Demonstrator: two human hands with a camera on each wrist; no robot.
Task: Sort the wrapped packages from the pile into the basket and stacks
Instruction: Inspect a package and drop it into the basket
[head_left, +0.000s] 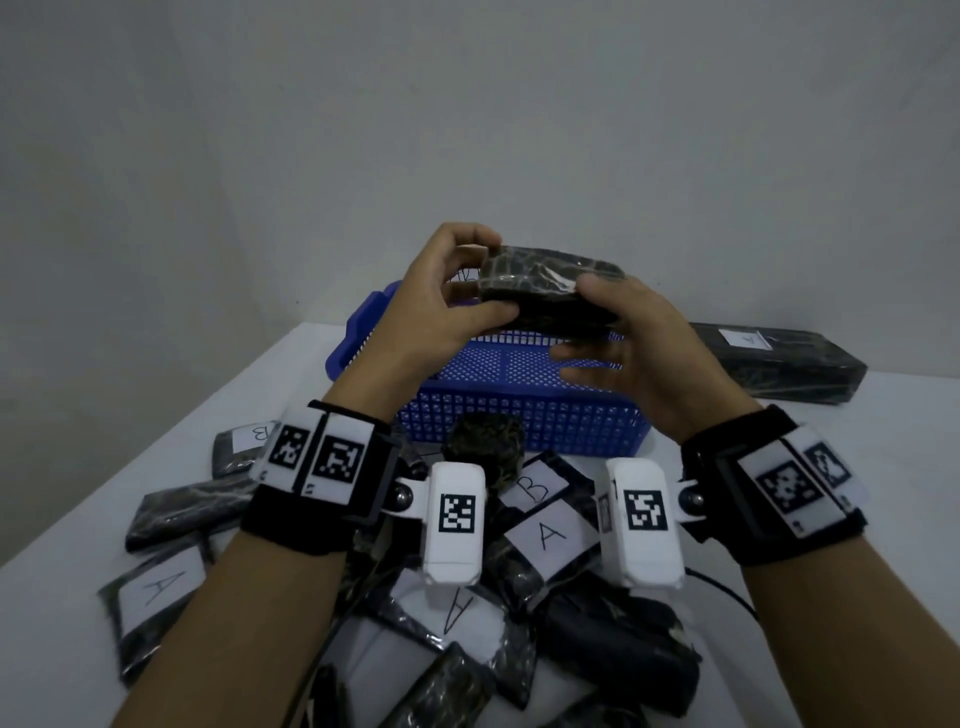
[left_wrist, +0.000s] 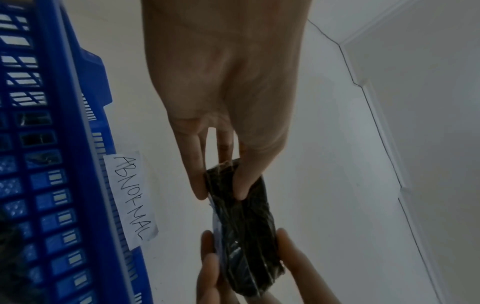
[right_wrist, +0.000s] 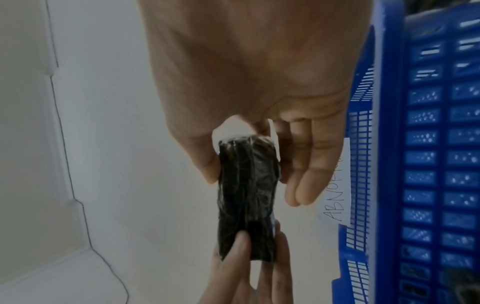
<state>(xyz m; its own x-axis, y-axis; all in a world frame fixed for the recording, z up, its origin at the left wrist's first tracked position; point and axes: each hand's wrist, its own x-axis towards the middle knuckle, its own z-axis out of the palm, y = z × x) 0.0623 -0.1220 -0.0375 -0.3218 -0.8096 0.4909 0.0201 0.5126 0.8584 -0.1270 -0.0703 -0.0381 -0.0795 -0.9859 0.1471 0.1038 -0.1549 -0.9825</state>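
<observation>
Holding: dark plastic-wrapped rectangular package (head_left: 545, 293) is up in the air, pinched at both ends, directly above the blue perforated plastic basket (head_left: 519, 415).
Left hand: left hand (head_left: 441, 306) grips the package's left end, thumb on the near face, fingers curled over the top and far side.
Right hand: right hand (head_left: 639, 338) grips the right end, thumb on top, fingers underneath.
Long axis: runs left-right between the two hands, roughly parallel to the basket's long side.
Nearer hand: neither; the package is shared evenly, so either hand could take it alone.
Key relation: basket lies straight below the grip; the dark wrapped stack with a white "A" label (head_left: 779, 358) lies on the white table (head_left: 78, 493) to the right, beside the basket, on the right hand's side.
Pile: loose wrapped packages with A and B labels (head_left: 540, 525) sit on the near side of the basket, under the wrists.
Head view only: pile, stack, position over the basket.
Wrist views only: white paper tag reading "ABNORMAL" (left_wrist: 131, 198) on the basket's outer wall.
Label on held package: none visible on the faces shown in any view; my guess is they're checking it.
</observation>
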